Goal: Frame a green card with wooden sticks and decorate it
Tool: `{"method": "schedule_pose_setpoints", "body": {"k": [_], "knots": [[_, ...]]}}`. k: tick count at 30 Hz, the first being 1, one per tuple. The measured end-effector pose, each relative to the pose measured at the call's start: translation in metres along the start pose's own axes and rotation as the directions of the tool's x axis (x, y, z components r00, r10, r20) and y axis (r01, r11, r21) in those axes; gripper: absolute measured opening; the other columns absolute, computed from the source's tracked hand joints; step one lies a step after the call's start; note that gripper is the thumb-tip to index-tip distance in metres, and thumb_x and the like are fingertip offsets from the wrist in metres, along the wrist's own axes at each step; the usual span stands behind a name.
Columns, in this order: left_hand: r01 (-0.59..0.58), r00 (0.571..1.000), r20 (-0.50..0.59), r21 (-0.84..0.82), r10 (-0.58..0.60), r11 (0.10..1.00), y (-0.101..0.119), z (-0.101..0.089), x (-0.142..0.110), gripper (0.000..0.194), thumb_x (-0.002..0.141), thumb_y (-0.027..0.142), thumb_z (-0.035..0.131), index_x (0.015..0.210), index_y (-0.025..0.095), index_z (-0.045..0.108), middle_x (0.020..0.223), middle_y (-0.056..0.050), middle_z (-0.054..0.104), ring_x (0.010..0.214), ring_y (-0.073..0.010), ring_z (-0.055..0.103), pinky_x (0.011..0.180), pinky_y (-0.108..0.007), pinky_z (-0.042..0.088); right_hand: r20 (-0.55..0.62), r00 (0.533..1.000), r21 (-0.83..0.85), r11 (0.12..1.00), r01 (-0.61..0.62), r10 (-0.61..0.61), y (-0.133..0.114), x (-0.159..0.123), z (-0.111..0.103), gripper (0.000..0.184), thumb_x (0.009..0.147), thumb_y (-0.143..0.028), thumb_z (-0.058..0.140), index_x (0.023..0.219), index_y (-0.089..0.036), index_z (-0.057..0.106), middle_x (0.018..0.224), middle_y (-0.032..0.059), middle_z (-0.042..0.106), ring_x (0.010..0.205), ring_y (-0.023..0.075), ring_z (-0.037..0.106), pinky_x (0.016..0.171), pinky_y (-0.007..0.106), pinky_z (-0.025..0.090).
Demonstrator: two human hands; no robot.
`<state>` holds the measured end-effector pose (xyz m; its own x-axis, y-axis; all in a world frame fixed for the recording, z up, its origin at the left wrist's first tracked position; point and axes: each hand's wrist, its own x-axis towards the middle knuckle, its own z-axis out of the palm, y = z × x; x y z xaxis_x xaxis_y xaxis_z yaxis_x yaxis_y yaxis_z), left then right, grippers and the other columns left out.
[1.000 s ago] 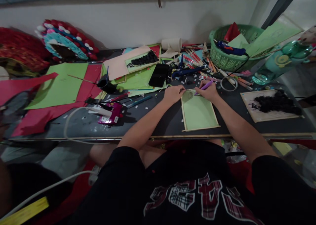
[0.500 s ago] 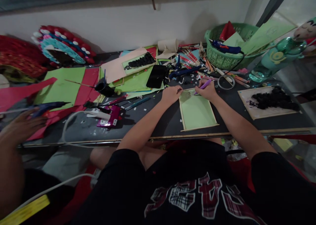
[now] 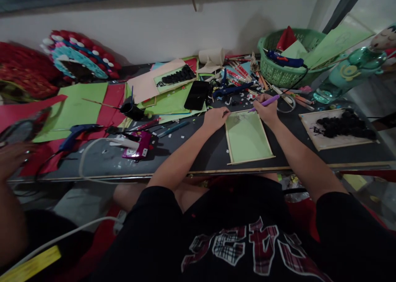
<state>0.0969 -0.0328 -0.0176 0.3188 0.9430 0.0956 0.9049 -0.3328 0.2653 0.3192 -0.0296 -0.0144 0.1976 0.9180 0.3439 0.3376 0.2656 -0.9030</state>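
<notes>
Dressed in a black shirt [image 3: 246, 262] with short sleeves [image 3: 162, 207] ending well behind the fingers [image 3: 223, 112] — and printed with large maroon plaid characters [image 3: 262, 255], edged in white.

the pen [image 3: 266, 102] in the right hand [image 3: 268, 112] looks like smooth, faintly shiny plastic. nearer the body than both hands, the sheet [image 3: 247, 139] is matt paper, edged with strips [image 3: 251, 160] like bare wood. beyond the left hand [image 3: 215, 118], the phone [image 3: 196, 95] has a smooth, glossy face. past the right hand, the basket [image 3: 278, 72] is perforated plastic and the bottle [image 3: 343, 72] see-through and shiny; to that hand's right, the lumps [image 3: 343, 123] look matt and rough.
</notes>
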Motion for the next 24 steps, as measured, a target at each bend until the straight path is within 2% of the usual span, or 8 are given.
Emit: {"method": "schedule_pose_setpoints", "body": {"k": [4,6,9,16,24], "knots": [[-0.002,1.000,-0.007,-0.002,0.002,1.000,0.001,-0.001,0.000,0.029,0.101,0.041,0.053,0.114,0.027,0.076,0.100,-0.007,0.079,0.096,-0.0263,0.072,0.075,-0.032,0.048,0.221,0.973,-0.056,0.997,-0.048,0.059,-0.005,-0.006,0.004,0.034,0.064,-0.035,0.072,0.056,-0.025,0.040,0.048,-0.0041,0.044,0.048,0.0115,0.042,0.049,0.029,0.038],[-0.004,1.000,-0.012,-0.005,0.004,1.000,0.001,0.000,0.000,0.029,0.101,0.040,0.053,0.114,0.026,0.076,0.101,-0.007,0.079,0.097,-0.0265,0.072,0.076,-0.032,0.049,0.268,0.958,-0.096,0.993,-0.074,0.098,-0.006,-0.010,0.008,0.032,0.062,-0.032,0.072,0.055,-0.024,0.043,0.047,-0.0041,0.045,0.048,0.0111,0.041,0.048,0.028,0.035],[-0.008,1.000,-0.006,-0.003,0.008,1.000,0.000,0.001,0.000,0.030,0.101,0.040,0.053,0.114,0.026,0.076,0.100,-0.007,0.079,0.095,-0.0264,0.072,0.076,-0.032,0.049,0.246,0.961,-0.126,0.987,-0.098,0.127,-0.006,-0.012,0.012,0.029,0.063,-0.027,0.069,0.053,-0.023,0.043,0.047,-0.0045,0.044,0.049,0.0107,0.039,0.048,0.027,0.032],[-0.003,1.000,-0.010,0.014,0.003,1.000,0.000,0.001,0.000,0.030,0.101,0.041,0.053,0.114,0.026,0.076,0.100,-0.006,0.079,0.093,-0.0250,0.073,0.075,-0.032,0.049,0.250,0.964,-0.210,0.977,-0.039,0.092,-0.009,-0.011,0.012,0.028,0.064,-0.019,0.070,0.052,-0.021,0.045,0.049,-0.0046,0.044,0.052,0.0097,0.036,0.051,0.028,0.031],[0.002,1.000,-0.010,-0.003,-0.002,1.000,0.000,-0.001,0.000,0.030,0.101,0.038,0.053,0.114,0.025,0.076,0.100,-0.008,0.078,0.096,-0.0267,0.072,0.079,-0.034,0.050,0.270,0.958,-0.172,0.984,-0.053,0.099,-0.008,-0.013,0.014,0.031,0.067,-0.025,0.076,0.055,-0.022,0.048,0.051,-0.0010,0.050,0.053,0.0124,0.045,0.051,0.030,0.038]]}}
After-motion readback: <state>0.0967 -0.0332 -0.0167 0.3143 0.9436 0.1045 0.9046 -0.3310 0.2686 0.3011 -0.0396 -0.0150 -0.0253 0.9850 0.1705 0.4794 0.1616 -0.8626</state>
